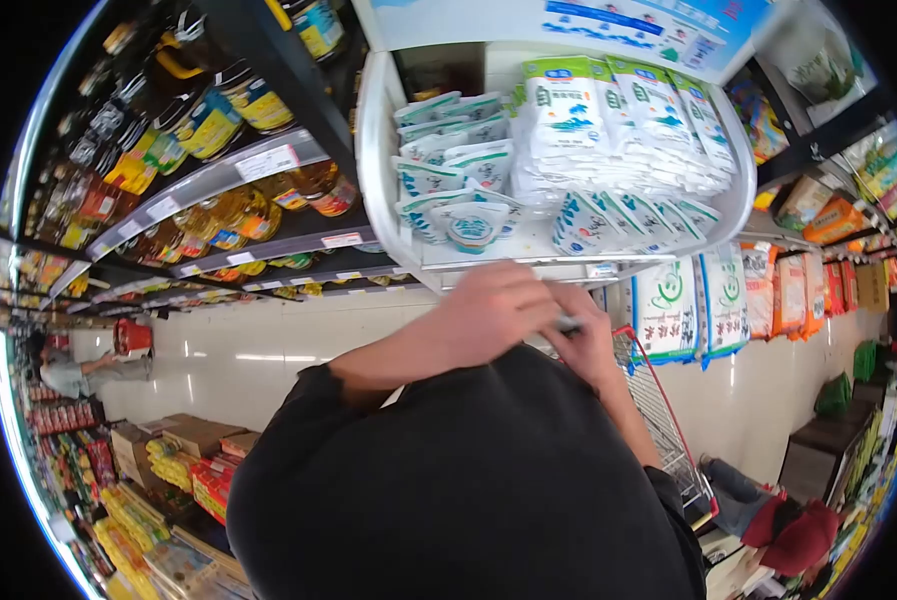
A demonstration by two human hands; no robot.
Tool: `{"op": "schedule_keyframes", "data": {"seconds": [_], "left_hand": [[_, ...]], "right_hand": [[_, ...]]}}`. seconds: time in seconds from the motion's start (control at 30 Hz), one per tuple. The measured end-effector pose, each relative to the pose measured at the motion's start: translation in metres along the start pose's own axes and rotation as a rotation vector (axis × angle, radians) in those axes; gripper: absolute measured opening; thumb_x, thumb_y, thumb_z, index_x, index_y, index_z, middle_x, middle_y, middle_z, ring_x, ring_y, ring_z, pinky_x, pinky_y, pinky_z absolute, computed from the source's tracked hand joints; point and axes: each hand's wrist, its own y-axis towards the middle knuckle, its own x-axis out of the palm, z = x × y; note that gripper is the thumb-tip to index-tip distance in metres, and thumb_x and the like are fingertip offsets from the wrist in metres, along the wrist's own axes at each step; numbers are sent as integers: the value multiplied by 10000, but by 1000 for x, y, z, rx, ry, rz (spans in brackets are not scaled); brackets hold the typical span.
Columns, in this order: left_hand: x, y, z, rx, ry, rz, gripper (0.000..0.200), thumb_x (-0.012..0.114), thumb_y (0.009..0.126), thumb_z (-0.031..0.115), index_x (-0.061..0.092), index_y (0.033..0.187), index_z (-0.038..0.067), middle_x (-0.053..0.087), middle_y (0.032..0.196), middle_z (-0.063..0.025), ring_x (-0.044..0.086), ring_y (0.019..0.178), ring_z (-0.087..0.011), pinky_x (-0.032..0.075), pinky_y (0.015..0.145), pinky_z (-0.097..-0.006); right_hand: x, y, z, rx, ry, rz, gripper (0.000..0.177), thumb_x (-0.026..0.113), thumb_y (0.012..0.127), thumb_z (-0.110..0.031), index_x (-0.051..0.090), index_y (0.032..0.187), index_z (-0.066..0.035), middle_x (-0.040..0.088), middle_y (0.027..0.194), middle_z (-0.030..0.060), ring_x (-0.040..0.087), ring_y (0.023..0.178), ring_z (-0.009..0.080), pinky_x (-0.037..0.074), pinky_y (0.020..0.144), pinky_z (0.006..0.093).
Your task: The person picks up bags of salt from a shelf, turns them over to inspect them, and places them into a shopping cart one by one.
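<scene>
Both of my hands are together in front of my chest, just below the front rim of a white display bin [568, 262]. My left hand [498, 308] is bent over toward the right one; its back faces me, and its fingers are blurred and mostly hidden. My right hand [586, 335] is closed in a pinch, with a small greyish thing [568, 323] at the fingers, too small to name. White and green packets [566, 105] are stacked in the bin's right part. Smaller white and teal pouches [471, 225] stand in its left part.
Bottles of oil [258, 95] fill the shelves at left. A shopping cart [658, 410] is beside my right arm. Large white sacks [663, 310] stand right of the bin. One person [793, 530] is at lower right, another [68, 375] at far left. Boxed goods [203, 435] lie lower left.
</scene>
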Motion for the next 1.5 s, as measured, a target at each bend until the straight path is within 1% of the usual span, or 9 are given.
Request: {"op": "schedule_keyframes", "data": {"seconds": [0.2, 0.37, 0.7, 0.9, 0.97, 1.17, 1.3, 1.43, 1.5], "left_hand": [[32, -12, -15, -50, -122, -3, 172, 738, 792, 131, 721, 947, 58, 693, 997, -68, 670, 930, -278, 539, 800, -401], [13, -26, -58, -399, 494, 198, 400, 786, 802, 130, 677, 1177, 47, 645, 1182, -96, 593, 1171, -331, 483, 996, -464], [19, -50, -98, -381, 620, -82, 469, 795, 793, 115, 639, 1231, 46, 670, 1105, -105, 630, 1119, -301, 483, 980, -439], [15, -54, -105, -540, 386, -146, 236, 653, 779, 12, 704, 1001, 72, 710, 864, -77, 701, 858, -305, 545, 763, -422], [5, -48, -92, -325, 358, 19, 201, 658, 774, 42, 716, 957, 100, 706, 828, -52, 705, 832, -281, 547, 724, -408], [-26, -3, -33, -24, -54, -118, 171, 705, 725, 44, 722, 883, 108, 714, 807, -15, 694, 775, -241, 530, 692, -380], [21, 19, -20, 72, -161, -143, 198, 727, 703, 46, 735, 885, 124, 728, 872, -19, 692, 797, -237, 526, 700, -367], [29, 43, -8, 103, -63, 233, 125, 756, 723, 61, 716, 834, 100, 721, 969, -69, 699, 867, -281, 540, 729, -390], [45, 28, -18, -77, -352, 69, 113, 759, 749, 40, 708, 843, 75, 716, 939, -68, 705, 864, -290, 549, 725, -403]], "right_hand": [[8, -43, 20, 172, 125, 73, 194, 794, 823, 1, 753, 1011, 23, 767, 942, 165, 750, 837, 308, 563, 797, 331], [0, -58, 32, 362, 206, 80, 136, 765, 881, -12, 757, 1009, 33, 763, 903, 165, 742, 833, 222, 549, 771, 313], [16, -61, 40, 455, 407, 228, 160, 745, 939, -64, 770, 1067, 28, 748, 840, 99, 628, 747, 105, 500, 694, 281], [23, -57, 33, 484, 468, 337, 169, 733, 965, -64, 763, 1081, 55, 743, 856, 42, 614, 794, 74, 502, 713, 261], [22, -54, 31, 489, 486, 364, 174, 726, 973, -59, 758, 1094, 63, 745, 870, 34, 619, 809, 73, 507, 726, 256], [24, -48, 33, 407, 365, 534, 185, 691, 986, -15, 742, 1147, 62, 756, 948, 68, 638, 866, 84, 518, 768, 253], [25, -51, 48, 232, 349, 350, 174, 739, 948, -77, 745, 1068, 48, 744, 915, 68, 638, 848, 94, 512, 758, 278], [3, -37, 16, 415, 431, 209, 149, 695, 941, -61, 755, 1038, 35, 733, 913, 47, 636, 869, 96, 509, 761, 279], [1, -41, 13, 385, 388, 191, 179, 675, 961, -78, 756, 1085, 22, 737, 940, 50, 635, 888, 94, 507, 775, 274]]}}
